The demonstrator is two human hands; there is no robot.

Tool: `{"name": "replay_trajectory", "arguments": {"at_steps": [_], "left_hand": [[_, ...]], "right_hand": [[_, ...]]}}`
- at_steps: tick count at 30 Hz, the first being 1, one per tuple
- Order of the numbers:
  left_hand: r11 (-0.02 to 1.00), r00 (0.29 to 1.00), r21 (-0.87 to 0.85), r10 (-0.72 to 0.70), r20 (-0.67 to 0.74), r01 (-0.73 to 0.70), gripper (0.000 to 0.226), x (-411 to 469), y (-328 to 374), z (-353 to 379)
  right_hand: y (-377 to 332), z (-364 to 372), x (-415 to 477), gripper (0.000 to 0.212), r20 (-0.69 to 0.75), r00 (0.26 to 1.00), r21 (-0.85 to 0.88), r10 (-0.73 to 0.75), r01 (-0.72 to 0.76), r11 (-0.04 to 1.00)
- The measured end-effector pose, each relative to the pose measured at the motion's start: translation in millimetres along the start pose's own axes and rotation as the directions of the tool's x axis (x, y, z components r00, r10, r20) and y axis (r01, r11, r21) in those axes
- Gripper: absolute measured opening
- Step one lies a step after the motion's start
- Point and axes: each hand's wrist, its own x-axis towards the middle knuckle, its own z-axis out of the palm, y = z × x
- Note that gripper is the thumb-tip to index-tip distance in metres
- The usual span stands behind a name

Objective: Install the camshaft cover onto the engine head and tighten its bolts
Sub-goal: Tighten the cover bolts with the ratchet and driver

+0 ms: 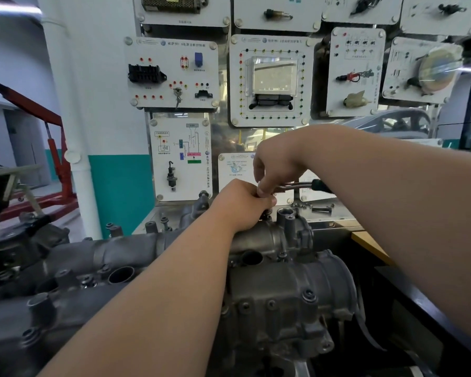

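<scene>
Two hands on one bolt, far edge of the camshaft cover

Both hands meet at the far rim of the camshaft cover (125, 251), which lies seated along the top of the engine. The right hand (275, 164) curls down from above that rim and pinches the head of the wrench (297, 185), whose black grip juts out to the cover's right. The left hand (245, 202) is fisted tight around the wrench's foot just above the cover, probably to keep the tool square on its bolt while it turns. What sits inside the fist is hidden. Spare bolts (321, 209) lie on the bench beyond the cover's far edge, within reach for the remaining holes, so tightening looks only partly done.
</scene>
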Motion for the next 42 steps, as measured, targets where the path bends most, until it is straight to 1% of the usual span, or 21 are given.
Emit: {"name": "replay_trajectory", "arguments": {"at_steps": [3, 5, 8, 10, 11, 12, 15, 18, 21, 23, 25, 26, 27, 28, 30, 33, 34, 35, 37, 39, 42], "left_hand": [[1.000, 1.000, -0.005, -0.014, 0.021, 0.015, 0.024, -0.7, 0.6, 0.3], [1.000, 1.000, 0.008, -0.018, 0.015, 0.018, 0.025, -0.1, 2.2, 3.1], [0.999, 0.999, 0.044, -0.010, -0.030, 0.011, 0.023, -0.5, 3.2, 3.0], [0.999, 1.000, -0.031, 0.015, -0.006, -0.015, 0.015, -0.8, 2.6, 0.1], [0.997, 1.000, -0.075, 0.019, 0.003, -0.018, 0.013, -1.0, 2.0, -1.0], [0.997, 1.000, -0.080, 0.004, -0.010, -0.005, 0.015, -1.6, 1.3, -1.4], [0.998, 0.994, -0.018, -0.055, -0.099, 0.054, 0.024, -1.3, 1.0, 0.5], [0.999, 0.993, -0.018, -0.049, -0.104, 0.047, 0.029, -2.0, 2.8, 2.0], [1.000, 0.995, -0.005, -0.022, -0.099, 0.021, 0.027, -4.1, 3.4, 1.1], [0.999, 0.997, -0.053, -0.013, -0.074, 0.009, 0.022, -5.7, 3.9, 1.2], [0.997, 0.999, -0.074, -0.009, -0.051, 0.005, 0.025, -6.3, 2.8, 0.8], [0.997, 0.999, -0.075, -0.009, -0.041, 0.006, 0.027, -6.0, 1.8, 0.4], [0.997, 0.999, -0.074, -0.012, -0.033, 0.009, 0.029, -5.2, 0.9, 0.2], [0.997, 1.000, -0.071, -0.012, -0.025, 0.011, 0.031, -4.4, 0.3, 0.2], [0.999, 1.000, -0.035, -0.004, -0.016, 0.004, 0.029, -3.6, 0.6, 2.0], [0.999, 1.000, 0.044, 0.013, -0.026, -0.012, 0.024, -2.7, 2.1, 3.9], [0.998, 0.999, 0.060, 0.016, -0.031, -0.014, 0.025, -2.8, 2.7, 3.5], [0.998, 0.999, 0.067, 0.018, -0.033, -0.016, 0.025, -2.1, 2.7, 2.9], [0.999, 0.999, 0.041, 0.007, -0.035, -0.006, 0.021, -0.3, 1.6, 2.0], [1.000, 0.999, 0.002, -0.002, -0.050, 0.002, 0.022, -0.4, 0.3, 1.6], [1.000, 1.000, -0.027, 0.001, -0.017, -0.002, 0.022, -1.7, -0.4, 2.7]], "right_hand": [[4.6, 4.4, -2.0, 0.037, -0.028, 0.999, 0.050, -0.023, 0.025, 0.998], [5.0, 8.5, -1.3, 0.038, -0.047, 0.999, 0.055, -0.005, 0.008, 0.998], [-1.7, 11.0, 0.1, 0.041, -0.014, 0.999, 0.059, 0.033, -0.032, 0.998], [-7.8, 9.0, 0.2, 0.039, -0.011, 0.999, 0.073, 0.042, -0.041, 0.997], [-9.5, 6.6, -0.1, 0.037, -0.020, 0.999, 0.081, 0.045, -0.044, 0.996], [-11.2, 3.8, -1.0, 0.035, -0.019, 0.999, 0.088, 0.047, -0.046, 0.995], [-16.0, -4.4, -5.6, 0.032, 0.068, 0.996, 0.074, 0.063, -0.068, 0.995], [-22.5, -8.2, -8.8, 0.029, 0.160, 0.981, 0.063, 0.108, -0.120, 0.991], [-29.0, -13.6, -12.2, 0.032, 0.228, 0.962, -0.039, 0.151, -0.146, 0.989], [-32.1, -16.7, -13.0, 0.028, 0.252, 0.956, -0.189, 0.151, -0.104, 0.976], [-32.6, -15.9, -12.7, 0.022, 0.218, 0.967, -0.322, 0.128, -0.052, 0.945], [-30.8, -13.8, -12.3, 0.017, 0.183, 0.977, -0.348, 0.107, -0.037, 0.937], [-27.6, -11.0, -11.6, 0.016, 0.138, 0.987, -0.350, 0.082, -0.028, 0.936], [-23.3, -7.9, -11.0, 0.023, 0.107, 0.992, -0.337, 0.070, -0.030, 0.941], [-12.7, -3.6, -10.6, 0.028, 0.097, 0.992, -0.227, 0.082, -0.058, 0.972], [-6.8, -1.6, -10.0, 0.040, 0.199, 0.971, 0.059, 0.134, -0.148, 0.987], [-9.1, -0.9, -9.7, 0.041, 0.224, 0.964, 0.100, 0.141, -0.167, 0.981], [-12.3, -0.5, -8.9, 0.041, 0.228, 0.964, 0.093, 0.139, -0.164, 0.982], [-17.6, -1.3, -7.8, 0.039, 0.197, 0.973, 0.015, 0.119, -0.125, 0.992], [-18.5, -5.6, -9.0, 0.038, 0.156, 0.984, -0.060, 0.091, -0.083, 0.995], [-12.4, -7.8, -10.6, 0.031, 0.117, 0.991, -0.164, 0.071, -0.051, 0.985]]}}
